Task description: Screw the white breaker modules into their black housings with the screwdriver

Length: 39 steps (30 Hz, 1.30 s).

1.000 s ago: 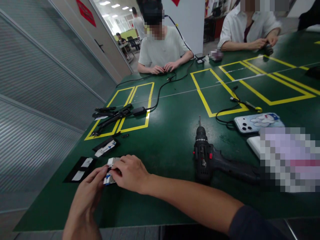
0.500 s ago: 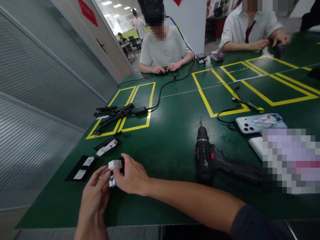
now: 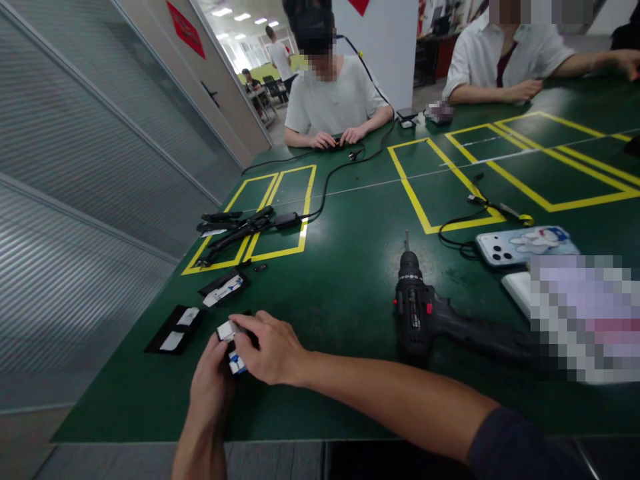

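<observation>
Over the near left of the table, both my hands close round a small black piece with white and blue-white patches (image 3: pixel 237 363). My left hand (image 3: pixel 211 373) grips its left side, fingers mostly hidden behind it. From the right, my right hand (image 3: pixel 274 350) has its thumb and fingers curled on the piece, close to a white block-like part (image 3: pixel 226 331) at its top. What kind of piece it is I cannot make out. Just beyond lie a black flat piece with two white labels (image 3: pixel 173 341) and a black piece with a white-and-blue strip (image 3: pixel 224 291).
A black cordless drill (image 3: pixel 414 313) lies to the right, its bit pointing away. Beyond it are a phone (image 3: pixel 527 245) and a cable (image 3: pixel 457 221). Black tools (image 3: pixel 240 233) lie across yellow tape at the left. Two people (image 3: pixel 334 93) sit across the green table (image 3: pixel 345 300).
My left fingers have moved from pinching beside the piece to wrapping its left side. The piece has tilted a little. The right-hand person across has stretched an arm out to the right.
</observation>
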Each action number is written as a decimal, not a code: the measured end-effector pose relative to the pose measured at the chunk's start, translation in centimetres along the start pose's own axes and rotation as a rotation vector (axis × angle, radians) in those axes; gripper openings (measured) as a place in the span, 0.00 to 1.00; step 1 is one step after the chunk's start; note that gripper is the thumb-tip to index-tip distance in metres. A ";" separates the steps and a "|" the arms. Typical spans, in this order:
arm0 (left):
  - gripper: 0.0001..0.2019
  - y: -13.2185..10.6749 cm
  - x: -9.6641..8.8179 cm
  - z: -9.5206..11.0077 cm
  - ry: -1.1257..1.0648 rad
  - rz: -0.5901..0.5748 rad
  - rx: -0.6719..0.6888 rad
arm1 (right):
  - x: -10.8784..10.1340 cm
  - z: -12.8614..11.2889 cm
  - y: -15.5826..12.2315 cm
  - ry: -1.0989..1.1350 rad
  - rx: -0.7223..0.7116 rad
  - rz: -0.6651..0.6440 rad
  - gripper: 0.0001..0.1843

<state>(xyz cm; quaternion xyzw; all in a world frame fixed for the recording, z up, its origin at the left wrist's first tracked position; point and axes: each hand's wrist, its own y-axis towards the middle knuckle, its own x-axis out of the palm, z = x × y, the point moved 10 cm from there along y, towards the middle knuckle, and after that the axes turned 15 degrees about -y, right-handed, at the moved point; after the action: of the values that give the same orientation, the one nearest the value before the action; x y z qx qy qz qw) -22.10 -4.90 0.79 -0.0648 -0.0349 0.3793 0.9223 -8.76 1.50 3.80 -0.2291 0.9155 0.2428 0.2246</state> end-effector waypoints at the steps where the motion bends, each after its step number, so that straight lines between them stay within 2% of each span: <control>1: 0.22 0.0 0.3 -0.1 -0.040 -0.022 0.001 | -0.1 -0.1 0.0 -0.019 -0.011 -0.004 0.20; 5: 0.26 0.1 0.5 -2.3 -0.195 -0.109 -0.117 | -0.5 -0.3 -0.1 -0.069 -0.030 -0.016 0.20; 7: 0.27 0.2 0.0 -3.3 -0.235 -0.107 -0.172 | -0.5 -0.2 -0.1 -0.047 -0.028 -0.009 0.21; 10: 0.27 0.2 -1.2 -3.4 -0.286 -0.069 -0.172 | 0.0 -0.3 -0.4 -0.002 -0.033 0.004 0.23; 12: 0.25 -0.1 -1.5 -3.5 -0.311 -0.078 -0.223 | 0.2 -0.2 -0.8 0.033 -0.015 0.016 0.24; 16: 0.17 -1.5 -1.6 -3.9 -0.319 -0.050 -0.362 | -0.3 0.1 -1.6 0.096 0.051 0.018 0.26; 18: 0.15 -2.1 -1.0 -3.9 -0.327 -0.032 -0.393 | -0.9 -0.3 -2.1 0.087 0.073 -0.007 0.26; 20: 0.17 -2.6 0.8 -3.9 -0.335 -0.103 -0.415 | -2.7 -0.5 -3.3 0.018 0.147 0.005 0.27; 22: 0.22 -3.1 3.5 -3.7 -0.333 -0.239 -0.415 | -6.1 -0.4 -5.6 -0.125 0.267 0.068 0.31; 24: 0.25 -3.4 5.7 -3.6 -0.309 -0.347 -0.413 | -9.7 -1.4 -8.4 -0.233 0.206 0.041 0.38; 25: 0.26 -3.4 6.4 -3.6 -0.291 -0.360 -0.411 | -11.9 -1.9 -9.9 -0.275 0.127 0.033 0.37; 26: 0.25 -3.2 6.8 -3.6 -0.274 -0.346 -0.409 | -14.5 -1.6 -11.6 -0.348 0.106 0.055 0.32; 28: 0.22 -2.7 7.3 -3.7 -0.260 -0.292 -0.416 | -21.1 0.4 -15.2 -0.600 0.173 0.231 0.24; 29: 0.20 -2.4 7.8 -3.6 -0.268 -0.271 -0.423 | -23.7 1.6 -16.6 -0.744 0.223 0.282 0.23; 30: 0.18 -2.2 8.5 -3.4 -0.284 -0.267 -0.435 | -25.4 3.1 -17.7 -0.875 0.274 0.273 0.24; 32: 0.16 -2.2 11.1 -2.8 -0.330 -0.312 -0.466 | -26.0 5.8 -18.2 -1.063 0.293 0.107 0.30; 34: 0.15 -2.6 14.7 -1.8 -0.365 -0.396 -0.465 | -25.0 8.1 -17.5 -1.207 0.338 -0.096 0.39; 37: 0.19 -4.4 22.3 -0.5 -0.443 -0.638 -0.488 | -24.3 10.3 -15.3 -1.278 0.505 -0.232 0.47; 39: 0.20 -5.9 27.3 -0.4 -0.511 -0.787 -0.516 | -24.5 10.7 -13.7 -1.185 0.575 -0.237 0.44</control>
<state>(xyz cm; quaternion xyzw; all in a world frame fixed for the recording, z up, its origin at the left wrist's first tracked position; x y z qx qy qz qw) 1.46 10.12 1.69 -0.1771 -0.3719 -0.0124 0.9111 21.19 4.33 3.59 -0.0870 0.6342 0.0478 0.7667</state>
